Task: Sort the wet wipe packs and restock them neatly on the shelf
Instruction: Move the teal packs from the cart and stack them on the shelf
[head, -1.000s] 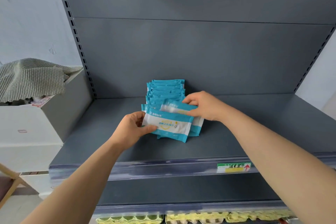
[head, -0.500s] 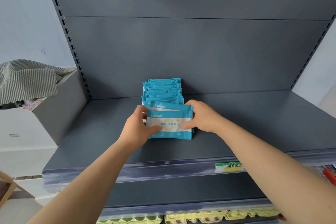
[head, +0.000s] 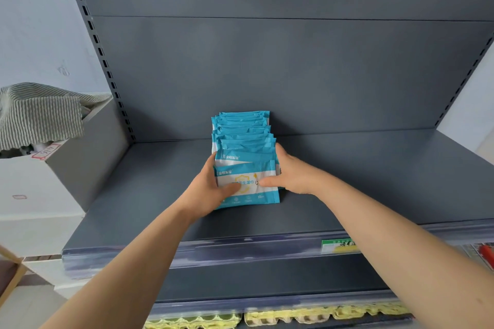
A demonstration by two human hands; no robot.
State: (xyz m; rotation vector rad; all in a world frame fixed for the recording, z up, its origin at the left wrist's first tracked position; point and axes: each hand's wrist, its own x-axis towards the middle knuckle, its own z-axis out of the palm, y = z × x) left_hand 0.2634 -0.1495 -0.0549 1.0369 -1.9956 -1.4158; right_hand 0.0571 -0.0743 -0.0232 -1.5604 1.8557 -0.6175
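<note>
Far left, a cardboard box (head: 53, 168) under a striped cloth (head: 37, 112) stands well apart, out of my way. My left hand (head: 211, 189) curls round the left edge of the front pack (head: 247, 184), thumb on its face, and my right hand (head: 296, 176) pinches the right edge likewise, at the near end of the row of packs (head: 243, 131) on the shelf (head: 374, 181). I judge it light, soft and slick (film wrapper, apt to slide), so the side seams are the place to hold.
</note>
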